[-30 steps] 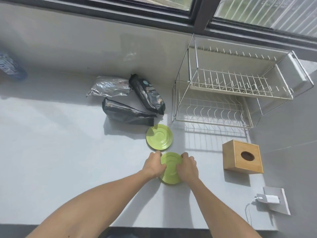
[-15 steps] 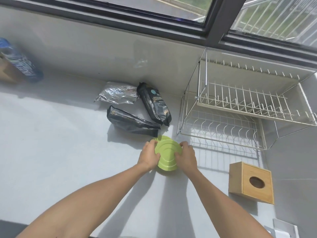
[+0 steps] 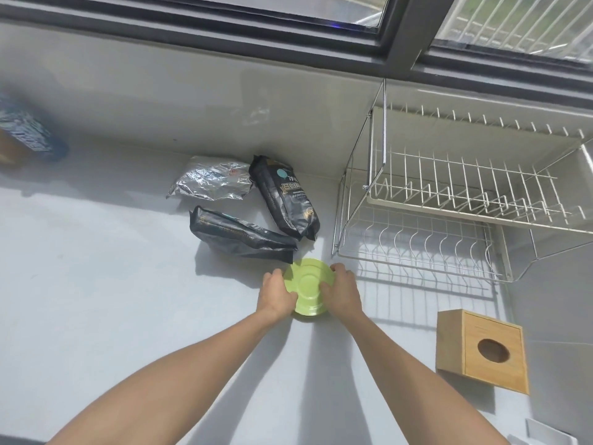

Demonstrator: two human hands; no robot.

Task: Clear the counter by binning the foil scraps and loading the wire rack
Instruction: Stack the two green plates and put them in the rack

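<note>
Both hands clasp a green saucer (image 3: 307,285) on the grey counter (image 3: 96,284); left hand (image 3: 276,293) and right hand (image 3: 340,292) grip opposite rims; the empty two-tier wire rack (image 3: 449,200) stands just right; foil bags (image 3: 244,210) lie behind.

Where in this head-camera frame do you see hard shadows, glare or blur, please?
Head view: strong window light throws striped shadows of the wire rack onto the counter; both forearms cast soft streaks toward the camera; the silver foil bag glares; the blue item at the left edge is blurred; wide-angle lens bends the window frame. The green plate stays sharp.
</note>
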